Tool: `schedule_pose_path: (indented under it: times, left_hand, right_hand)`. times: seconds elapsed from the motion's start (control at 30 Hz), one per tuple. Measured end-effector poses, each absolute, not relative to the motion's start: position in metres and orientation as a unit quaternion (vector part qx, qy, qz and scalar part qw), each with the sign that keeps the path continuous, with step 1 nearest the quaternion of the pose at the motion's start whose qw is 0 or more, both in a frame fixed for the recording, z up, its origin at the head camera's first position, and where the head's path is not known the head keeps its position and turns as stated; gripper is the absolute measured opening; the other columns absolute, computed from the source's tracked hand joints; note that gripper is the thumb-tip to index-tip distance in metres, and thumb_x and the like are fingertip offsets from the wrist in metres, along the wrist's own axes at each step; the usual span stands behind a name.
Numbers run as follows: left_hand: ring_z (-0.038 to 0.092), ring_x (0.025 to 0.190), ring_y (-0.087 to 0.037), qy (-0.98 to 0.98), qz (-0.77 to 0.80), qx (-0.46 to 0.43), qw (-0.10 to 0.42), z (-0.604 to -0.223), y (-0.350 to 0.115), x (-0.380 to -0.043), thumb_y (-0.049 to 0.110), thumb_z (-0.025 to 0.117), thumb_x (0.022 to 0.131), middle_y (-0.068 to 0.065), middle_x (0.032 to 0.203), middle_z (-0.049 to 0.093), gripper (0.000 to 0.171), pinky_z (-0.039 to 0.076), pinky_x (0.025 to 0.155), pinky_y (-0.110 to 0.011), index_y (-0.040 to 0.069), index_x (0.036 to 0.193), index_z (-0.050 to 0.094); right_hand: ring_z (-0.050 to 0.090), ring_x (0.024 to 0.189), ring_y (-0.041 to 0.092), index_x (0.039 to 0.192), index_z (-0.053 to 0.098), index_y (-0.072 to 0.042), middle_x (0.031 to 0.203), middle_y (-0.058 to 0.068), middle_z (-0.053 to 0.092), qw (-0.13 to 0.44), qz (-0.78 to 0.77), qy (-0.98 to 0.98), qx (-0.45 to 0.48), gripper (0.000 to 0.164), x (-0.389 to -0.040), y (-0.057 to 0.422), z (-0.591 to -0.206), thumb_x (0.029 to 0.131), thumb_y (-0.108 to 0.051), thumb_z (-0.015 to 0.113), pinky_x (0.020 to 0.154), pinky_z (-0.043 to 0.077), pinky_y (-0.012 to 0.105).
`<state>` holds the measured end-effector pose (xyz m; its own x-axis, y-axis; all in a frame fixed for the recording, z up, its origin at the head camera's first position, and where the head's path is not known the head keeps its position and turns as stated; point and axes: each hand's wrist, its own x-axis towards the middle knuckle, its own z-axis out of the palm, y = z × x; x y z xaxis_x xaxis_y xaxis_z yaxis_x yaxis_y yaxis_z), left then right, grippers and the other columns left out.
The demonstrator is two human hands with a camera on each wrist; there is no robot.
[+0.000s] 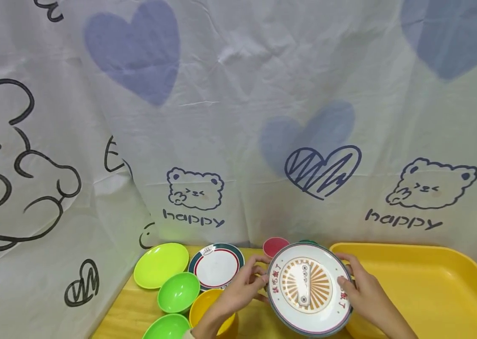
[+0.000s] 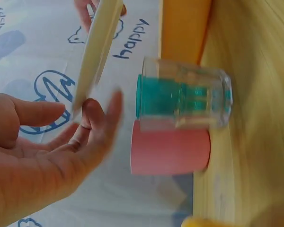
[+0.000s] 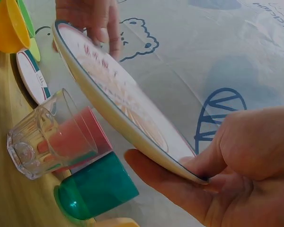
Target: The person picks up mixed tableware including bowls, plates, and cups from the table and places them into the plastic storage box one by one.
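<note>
A round white plate [image 1: 306,287] with a dark rim, an orange sunburst and red characters is held up, tilted, its printed face toward the head camera. My right hand [image 1: 365,292] pinches its right edge, thumb on the printed face and fingers [image 3: 165,184] underneath. At the opposite edge, the thumb and bent fingers of my left hand [image 1: 242,285] lie on either side of the rim; some of those fingers are blurred in the left wrist view. Below the plate stand a clear glass [image 2: 180,120], a pink cup [image 2: 170,153] and a green cup [image 3: 99,187].
Left on the wooden table are a yellow-green plate [image 1: 161,266], a dark-rimmed white plate [image 1: 217,267], green bowls [image 1: 178,292] and a yellow-orange bowl [image 1: 209,301]. A large yellow tray [image 1: 433,282] stands at right. Behind hangs a printed cloth [image 1: 238,117].
</note>
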<state>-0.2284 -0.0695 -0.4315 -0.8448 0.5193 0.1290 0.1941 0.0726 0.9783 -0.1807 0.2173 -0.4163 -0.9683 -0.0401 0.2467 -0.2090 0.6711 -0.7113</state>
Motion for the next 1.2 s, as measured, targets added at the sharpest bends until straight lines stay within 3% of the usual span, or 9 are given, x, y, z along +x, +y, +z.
schedule_pose_path:
  times: [0.13,0.27,0.47,0.67,0.8,0.9,1.03,1.13,1.2]
  left_hand:
    - [0.057,0.081,-0.023,0.757,0.590,0.263,0.093,-0.428,-0.083,-0.233,0.007,0.051,0.097,-0.018,0.099,0.060,0.024,0.058,0.071,-0.042,0.005,0.120,0.054]
    - [0.058,0.084,-0.019,0.796,0.545,0.258,0.055,-0.422,-0.102,-0.236,0.009,0.052,0.097,-0.012,0.102,0.063,0.021,0.057,0.074,-0.038,0.009,0.116,0.058]
    - [0.060,0.097,-0.022,0.842,0.477,0.252,-0.026,-0.415,-0.133,-0.241,0.007,0.053,0.096,-0.007,0.106,0.064,0.018,0.053,0.081,-0.029,0.010,0.112,0.061]
    - [0.061,0.100,-0.026,0.860,0.464,0.199,-0.077,-0.411,-0.165,-0.248,0.005,0.053,0.095,-0.006,0.108,0.063,0.028,0.053,0.080,-0.031,0.013,0.121,0.055]
    - [0.061,0.101,-0.028,0.871,0.448,0.159,-0.120,-0.407,-0.186,-0.254,0.008,0.054,0.095,-0.008,0.114,0.062,0.032,0.053,0.083,-0.039,0.012,0.127,0.052]
    - [0.059,0.104,-0.032,0.879,0.427,0.148,-0.151,-0.405,-0.200,-0.260,0.008,0.053,0.096,-0.013,0.117,0.060,0.033,0.050,0.088,-0.046,0.007,0.129,0.050]
    - [0.057,0.106,-0.033,0.893,0.400,0.126,-0.165,-0.409,-0.216,-0.265,0.010,0.051,0.097,-0.018,0.121,0.057,0.036,0.051,0.087,-0.047,0.002,0.132,0.048]
    - [0.057,0.107,-0.033,0.903,0.383,0.108,-0.162,-0.414,-0.228,-0.266,0.011,0.052,0.097,-0.020,0.125,0.055,0.039,0.053,0.085,-0.046,0.000,0.134,0.047]
    - [0.056,0.107,-0.035,0.907,0.377,0.101,-0.160,-0.416,-0.235,-0.266,0.010,0.052,0.097,-0.022,0.127,0.053,0.040,0.053,0.085,-0.046,-0.002,0.134,0.046]
  right_hand:
    - [0.060,0.078,0.016,0.136,0.039,0.000,0.121,0.027,0.057,0.103,0.394,-0.912,0.040,0.046,-0.178,0.234,-0.416,0.094,-0.010,0.054,0.061,0.049,0.024]
    - [0.063,0.086,0.024,0.138,0.033,0.006,0.131,0.033,0.045,0.075,0.374,-0.924,-0.002,0.051,-0.176,0.258,-0.414,0.098,-0.021,0.049,0.066,0.053,0.030]
    - [0.057,0.096,0.037,0.137,0.026,0.011,0.127,0.036,0.043,0.071,0.344,-0.936,-0.031,0.055,-0.170,0.304,-0.418,0.101,-0.027,0.042,0.080,0.051,0.051]
    - [0.044,0.095,0.043,0.135,0.013,0.019,0.123,0.041,0.033,0.064,0.316,-0.943,-0.084,0.058,-0.166,0.345,-0.426,0.102,-0.022,0.037,0.088,0.039,0.064]
    - [0.042,0.093,0.044,0.137,0.006,0.020,0.123,0.042,0.029,0.044,0.312,-0.939,-0.137,0.061,-0.163,0.365,-0.432,0.102,-0.020,0.036,0.091,0.038,0.065]
    - [0.045,0.087,0.043,0.135,0.010,0.021,0.115,0.042,0.035,0.098,0.291,-0.942,-0.135,0.056,-0.160,0.378,-0.439,0.100,-0.013,0.038,0.082,0.042,0.060]
    - [0.047,0.084,0.048,0.130,0.022,0.022,0.105,0.045,0.042,0.238,0.265,-0.932,-0.073,0.047,-0.155,0.394,-0.449,0.093,0.000,0.041,0.093,0.039,0.031]
    - [0.053,0.068,0.032,0.126,0.028,0.023,0.086,0.040,0.050,0.302,0.258,-0.917,-0.040,0.042,-0.156,0.404,-0.453,0.089,0.009,0.043,0.073,0.038,0.011]
    - [0.049,0.060,0.018,0.121,0.031,0.025,0.078,0.036,0.050,0.322,0.253,-0.912,-0.035,0.039,-0.159,0.410,-0.454,0.086,0.014,0.044,0.057,0.036,0.014]
